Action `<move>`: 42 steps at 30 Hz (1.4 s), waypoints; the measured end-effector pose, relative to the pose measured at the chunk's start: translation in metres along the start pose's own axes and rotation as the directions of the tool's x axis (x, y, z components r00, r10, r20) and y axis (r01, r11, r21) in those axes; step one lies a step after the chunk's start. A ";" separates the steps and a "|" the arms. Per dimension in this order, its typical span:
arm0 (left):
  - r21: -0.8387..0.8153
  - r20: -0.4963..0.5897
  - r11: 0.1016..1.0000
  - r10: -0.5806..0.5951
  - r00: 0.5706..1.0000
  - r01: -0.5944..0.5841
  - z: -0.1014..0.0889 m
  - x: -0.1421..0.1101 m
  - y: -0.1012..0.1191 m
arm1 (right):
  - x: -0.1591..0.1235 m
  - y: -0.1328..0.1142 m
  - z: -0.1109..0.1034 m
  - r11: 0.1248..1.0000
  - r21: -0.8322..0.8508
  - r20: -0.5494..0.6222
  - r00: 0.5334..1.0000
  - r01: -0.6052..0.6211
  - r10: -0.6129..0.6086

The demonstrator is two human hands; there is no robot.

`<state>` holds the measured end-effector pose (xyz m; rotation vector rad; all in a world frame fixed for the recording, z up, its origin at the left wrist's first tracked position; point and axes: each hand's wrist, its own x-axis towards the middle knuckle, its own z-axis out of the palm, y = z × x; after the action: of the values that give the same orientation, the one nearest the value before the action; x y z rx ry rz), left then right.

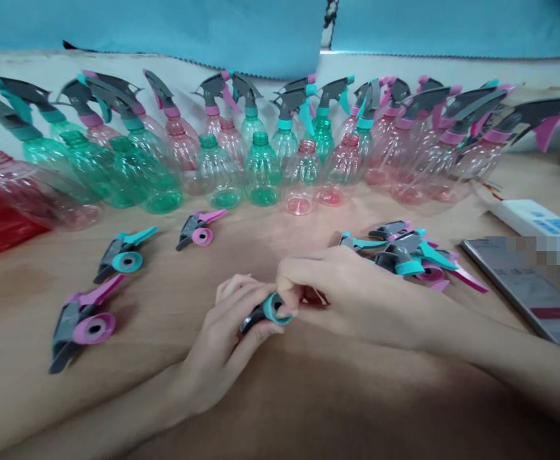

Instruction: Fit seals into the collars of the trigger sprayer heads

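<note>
The left hand had its fingers clamped on a smooth grey plastic spray head with a round teal collar, over the tan tabletop, the right hand's fingers curled against the rim, whether pinching I couldn't tell, fluted translucent bottles stood behind, a phone's screen looked blurred.

Left hand partly hides a spray head — red plastic is cut off.

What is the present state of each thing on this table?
Held spray head, detached, in the left hand
Back bottles, standing, spray heads fitted
Front bottles, standing, open-necked
Three left spray heads, loose, lying apart
Right spray heads, loose, piled together
Phone, lying face up
White box, open or shut unclear
</note>
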<state>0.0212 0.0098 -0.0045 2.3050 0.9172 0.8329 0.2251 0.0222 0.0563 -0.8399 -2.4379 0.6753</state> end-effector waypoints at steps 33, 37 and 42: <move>-0.151 -0.200 0.987 -0.085 0.976 0.055 0.007 -0.003 -0.006 | -0.002 0.017 0.011 0.985 -0.038 -0.099 0.980 0.169 -0.172; -0.133 -0.216 0.989 -0.091 0.972 0.063 0.006 -0.002 -0.005 | -0.005 0.009 0.014 0.990 -0.061 -0.108 0.985 0.129 -0.135; -0.146 -0.190 0.987 -0.089 0.978 0.062 0.005 -0.003 -0.006 | -0.005 0.002 0.017 0.985 -0.143 -0.103 0.988 0.101 -0.116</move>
<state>0.0204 0.0107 -0.0130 2.0825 0.9904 1.0712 0.2197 0.0149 0.0411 -0.7679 -2.4301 0.4133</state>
